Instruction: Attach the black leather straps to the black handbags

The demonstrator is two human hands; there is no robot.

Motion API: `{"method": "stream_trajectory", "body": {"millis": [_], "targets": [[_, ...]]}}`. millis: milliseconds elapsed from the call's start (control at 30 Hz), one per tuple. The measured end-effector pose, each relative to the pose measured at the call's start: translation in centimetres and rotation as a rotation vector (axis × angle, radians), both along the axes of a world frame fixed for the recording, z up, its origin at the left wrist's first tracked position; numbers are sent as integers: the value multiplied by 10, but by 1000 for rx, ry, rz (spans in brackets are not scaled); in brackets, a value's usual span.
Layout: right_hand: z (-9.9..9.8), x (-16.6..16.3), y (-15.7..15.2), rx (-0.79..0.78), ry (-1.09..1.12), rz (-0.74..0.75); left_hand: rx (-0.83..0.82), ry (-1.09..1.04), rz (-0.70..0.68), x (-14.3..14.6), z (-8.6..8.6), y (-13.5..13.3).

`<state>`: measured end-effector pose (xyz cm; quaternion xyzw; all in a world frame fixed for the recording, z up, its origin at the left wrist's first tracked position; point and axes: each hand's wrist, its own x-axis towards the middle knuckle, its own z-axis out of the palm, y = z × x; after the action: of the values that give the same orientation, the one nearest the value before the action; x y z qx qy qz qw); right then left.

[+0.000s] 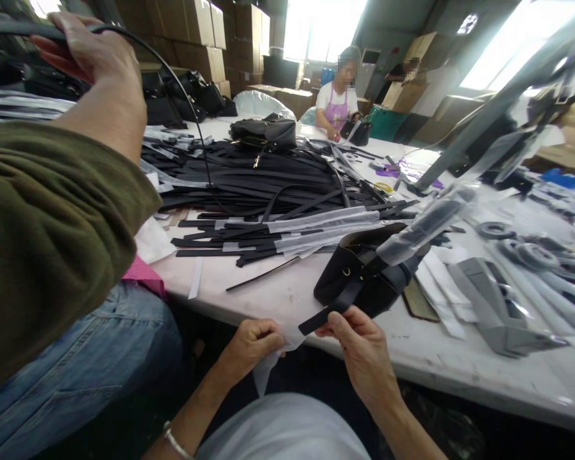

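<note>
My left hand (pixel 249 350) is closed, pinching a thin translucent white wrapping sheet (pixel 267 372) just off the table's front edge. Between thumb and fingers, my right hand (pixel 361 345) grips the flat black strap (pixel 316 321), whose free end points left toward the sheet. The strap runs up to a black handbag (pixel 333 271) with small gold-coloured fittings, which rests on the white table (pixel 263 291). Clear plastic wrap (pixel 429 223) covers another strap part rising from the bag's right side. Whether the sheet touches the strap end is hard to make out.
At my left, a co-worker's raised hand (pixel 96 51) holds a long black strap (pixel 184 96). Piled black straps (pixel 268 169) cover the table's middle, with another black bag (pixel 263 131) behind. A grey tape dispenser (pixel 489 306) and tape rolls (pixel 536 252) lie right. Another person (pixel 338 105) works opposite.
</note>
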<state>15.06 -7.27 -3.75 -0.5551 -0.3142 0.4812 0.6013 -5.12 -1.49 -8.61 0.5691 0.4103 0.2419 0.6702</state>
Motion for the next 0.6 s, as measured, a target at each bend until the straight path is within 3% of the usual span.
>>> {"method": "stream_trajectory", "body": {"millis": [300,600], "targets": [[12,1,-2,-50,-253,1,-22,12,-43,15,11,-1],[14,3,-1,-44,-179,39,11,-22,-76,30,22,1]]}}
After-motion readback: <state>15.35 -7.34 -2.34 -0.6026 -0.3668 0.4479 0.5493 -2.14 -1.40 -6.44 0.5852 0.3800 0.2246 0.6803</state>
